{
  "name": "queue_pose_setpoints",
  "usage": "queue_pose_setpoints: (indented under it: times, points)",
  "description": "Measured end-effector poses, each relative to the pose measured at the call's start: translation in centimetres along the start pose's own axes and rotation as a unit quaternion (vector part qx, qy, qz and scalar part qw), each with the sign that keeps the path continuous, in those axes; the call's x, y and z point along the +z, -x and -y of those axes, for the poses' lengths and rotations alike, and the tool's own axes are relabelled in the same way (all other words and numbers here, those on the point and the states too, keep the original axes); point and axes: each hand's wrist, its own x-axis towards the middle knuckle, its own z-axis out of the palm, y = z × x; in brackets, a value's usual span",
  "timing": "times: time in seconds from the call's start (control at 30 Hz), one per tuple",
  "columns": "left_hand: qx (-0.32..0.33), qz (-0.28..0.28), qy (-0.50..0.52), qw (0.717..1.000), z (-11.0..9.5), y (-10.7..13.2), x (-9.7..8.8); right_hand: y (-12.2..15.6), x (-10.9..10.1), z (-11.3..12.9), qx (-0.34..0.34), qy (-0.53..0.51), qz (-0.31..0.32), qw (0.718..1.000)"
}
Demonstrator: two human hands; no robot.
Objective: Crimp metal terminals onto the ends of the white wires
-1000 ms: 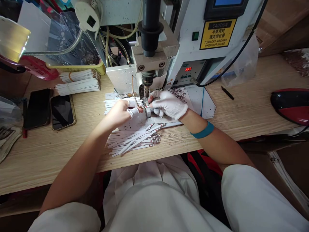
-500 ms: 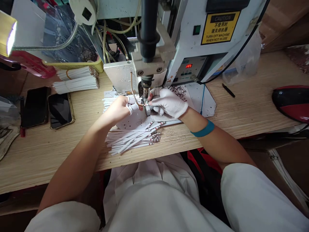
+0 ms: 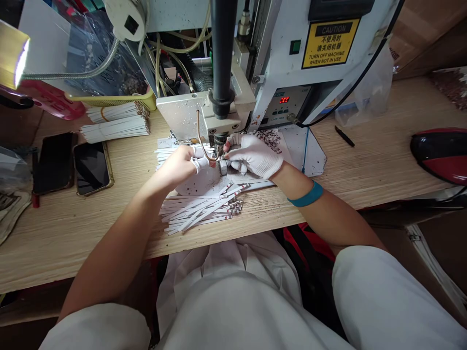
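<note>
My left hand (image 3: 187, 161), with white covers on some fingers, is closed in a pinch just left of the tip of a soldering machine's head (image 3: 220, 138). My right hand (image 3: 255, 154) wears a white glove with bare fingertips and pinches from the right side of the same tip. Whatever lies between the fingers is too small and hidden to make out. A small metal block (image 3: 223, 167) sits under the tip, between both hands. In front of them lies a loose pile of flat white wire strips (image 3: 200, 209) with small metal ends.
A thin copper-coloured tube (image 3: 199, 129) curves down beside the tip. Bundled white strips (image 3: 116, 127), two phones (image 3: 93, 165) and a yellow basket (image 3: 149, 99) are at left. A controller (image 3: 286, 104), a black pen (image 3: 345, 136) and a red-black object (image 3: 440, 155) are at right.
The machine's head has come down towards my fingertips, and its black cylinder sits lower. The red digits on the controller look different. Both hands have stayed nearly in place.
</note>
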Motion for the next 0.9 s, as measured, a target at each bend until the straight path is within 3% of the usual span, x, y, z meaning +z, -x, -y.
queue_pose_setpoints:
  times: [0.23, 0.37, 0.43, 0.5, 0.57, 0.63, 0.7, 0.77, 0.83, 0.9]
  points:
    - [0.012, 0.026, -0.036, 0.999, -0.4, 0.8, -0.8, 1.3, -0.8, 2.3, 0.027, 0.082, 0.001, 0.996]
    - [0.042, 0.110, -0.161, 0.980, -0.9, 2.7, -1.4, 2.4, -2.3, 3.6, 0.091, 0.195, 0.060, 0.975]
    - [0.075, 0.163, -0.206, 0.962, -1.1, 3.5, -1.4, 2.1, -2.8, 3.3, 0.080, 0.240, 0.026, 0.967]
    - [0.101, 0.191, -0.218, 0.952, -1.1, 3.7, -1.2, 1.3, -3.0, 2.6, -0.001, 0.297, -0.068, 0.952]
    - [0.117, 0.131, -0.234, 0.956, -0.9, 3.4, -0.9, 0.4, -3.2, 1.7, -0.101, 0.379, -0.142, 0.909]
    - [0.122, -0.018, -0.282, 0.951, -0.3, 2.6, -0.5, -0.4, -3.1, 1.0, -0.163, 0.454, -0.162, 0.861]
    - [0.132, -0.135, -0.337, 0.922, 0.6, 1.5, -0.1, -0.8, -3.1, 0.6, -0.186, 0.505, -0.156, 0.829]
    - [0.153, -0.168, -0.364, 0.903, 1.4, 0.5, 0.2, -0.8, -3.0, 0.7, -0.181, 0.548, -0.133, 0.805]
    - [0.167, -0.154, -0.361, 0.904, 2.0, -0.1, 0.4, -0.4, -3.0, 1.1, -0.156, 0.582, -0.106, 0.791]
    - [0.174, -0.127, -0.349, 0.912, 2.3, -0.4, 0.3, 0.2, -3.0, 1.6, -0.131, 0.586, -0.086, 0.795]
